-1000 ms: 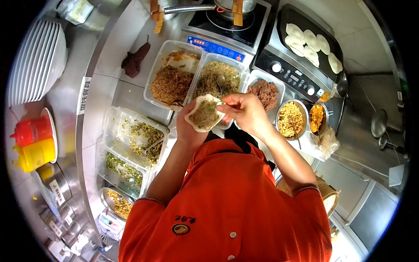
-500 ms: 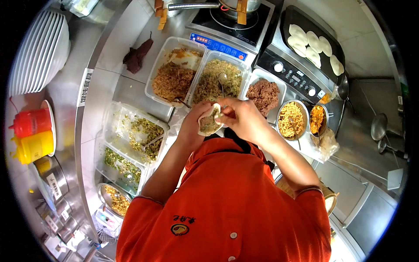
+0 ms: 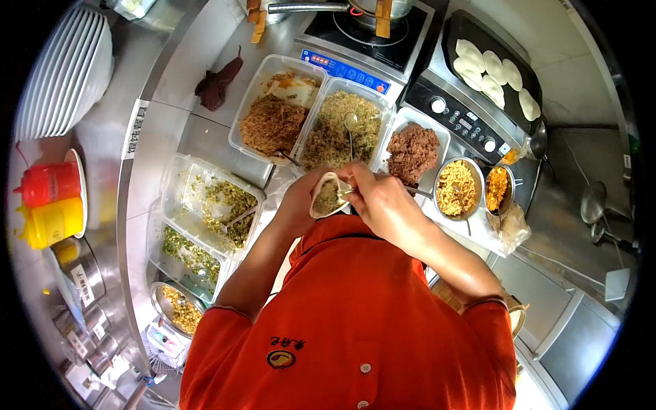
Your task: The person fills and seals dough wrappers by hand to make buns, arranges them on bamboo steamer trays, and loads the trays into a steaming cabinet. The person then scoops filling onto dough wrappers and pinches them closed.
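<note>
In my left hand [image 3: 301, 201] rests a round dough wrapper [image 3: 317, 205], cupped upward around a greyish-green filling [image 3: 328, 197]. The fingers of my right hand [image 3: 379, 201] are closed in a pinch at the wrapper's right edge, where a pale bit of dough shows between them. Just beyond both hands stands a clear plastic tub of greenish-brown filling [image 3: 345, 133] with a metal spoon [image 3: 350, 124] in it. To its left is a tub of reddish-brown shredded filling [image 3: 273, 126]; to its right, a tub of dark reddish filling [image 3: 413, 149].
At right are a bowl of yellow crumbly filling [image 3: 456, 188] and a small orange-filled pan [image 3: 497, 188]. Flat dough pieces [image 3: 493, 66] lie on a black griddle [image 3: 471, 27]. Tubs of chopped greens [image 3: 229, 201] stand at left. An induction cooker [image 3: 403, 51] sits behind.
The wrapper has tipped and its rim has drawn up more around the filling. My right hand has shifted slightly right and down, still pinching the edge.
</note>
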